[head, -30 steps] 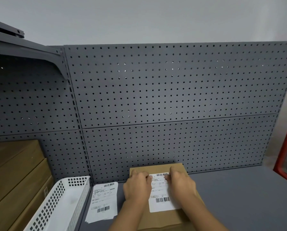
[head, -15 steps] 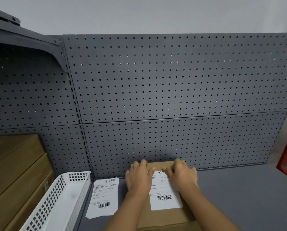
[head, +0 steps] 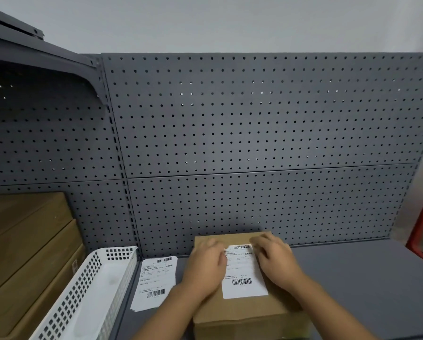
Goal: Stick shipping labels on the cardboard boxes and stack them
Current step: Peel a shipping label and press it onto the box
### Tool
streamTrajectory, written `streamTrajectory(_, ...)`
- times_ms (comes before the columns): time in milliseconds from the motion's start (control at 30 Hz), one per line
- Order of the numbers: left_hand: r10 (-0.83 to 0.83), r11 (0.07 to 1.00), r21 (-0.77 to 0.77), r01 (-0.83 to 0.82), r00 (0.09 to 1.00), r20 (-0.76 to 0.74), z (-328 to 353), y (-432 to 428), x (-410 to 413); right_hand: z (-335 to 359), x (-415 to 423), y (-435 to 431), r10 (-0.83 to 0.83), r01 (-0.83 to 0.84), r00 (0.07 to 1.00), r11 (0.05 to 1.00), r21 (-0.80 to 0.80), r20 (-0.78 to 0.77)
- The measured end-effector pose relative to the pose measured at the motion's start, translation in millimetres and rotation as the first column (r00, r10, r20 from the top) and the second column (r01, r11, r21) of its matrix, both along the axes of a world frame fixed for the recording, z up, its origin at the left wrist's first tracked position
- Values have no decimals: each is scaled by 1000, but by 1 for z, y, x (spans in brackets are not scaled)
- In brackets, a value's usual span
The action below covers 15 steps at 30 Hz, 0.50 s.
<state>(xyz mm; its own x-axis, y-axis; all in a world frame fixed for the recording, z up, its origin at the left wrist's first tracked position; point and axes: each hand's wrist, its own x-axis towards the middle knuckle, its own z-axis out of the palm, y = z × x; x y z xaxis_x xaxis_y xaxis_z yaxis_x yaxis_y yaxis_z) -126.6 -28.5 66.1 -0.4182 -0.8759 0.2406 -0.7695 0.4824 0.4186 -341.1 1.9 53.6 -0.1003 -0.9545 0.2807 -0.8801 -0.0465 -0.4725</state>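
Hands: left hand [head: 206,266] and right hand [head: 276,263] apart, fingers flat, pressing the shipping label [head: 242,273].
Label: atop cardboard box [head: 239,312], near table [head: 365,278] edge.

The fingers of the left hand [head: 206,266] and right hand [head: 276,261] are blurred. The hands hide the left edge and upper right corner of the label [head: 242,273], and much of the far end of the box [head: 242,312] top. The print on it, and on the loose labels [head: 155,280] near the surface's back edge, is too small to read. The bottom edge cuts off the box's front, the white basket [head: 87,290] and both forearms. The left edge crops the stacked brown boxes [head: 21,241].
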Motion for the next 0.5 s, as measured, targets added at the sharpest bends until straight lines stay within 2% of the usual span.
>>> streamTrajectory(133,-145,989,3,147,974,173,-8,19,-1,-4,8,17,187,-176,974,981,86,-131)
streamTrajectory(200,-163,986,12,165,958,235,-17,21,1,-7,8,21,220,-187,950,969,161,-221)
streamTrajectory(267,-172,985,36,169,959,225,-23,20,3,-12,7,22,229,-181,935,965,190,-272)
streamTrajectory(500,-136,990,9,141,936,325,-14,21,-9,-10,20,17,229,-215,890,973,80,-395)
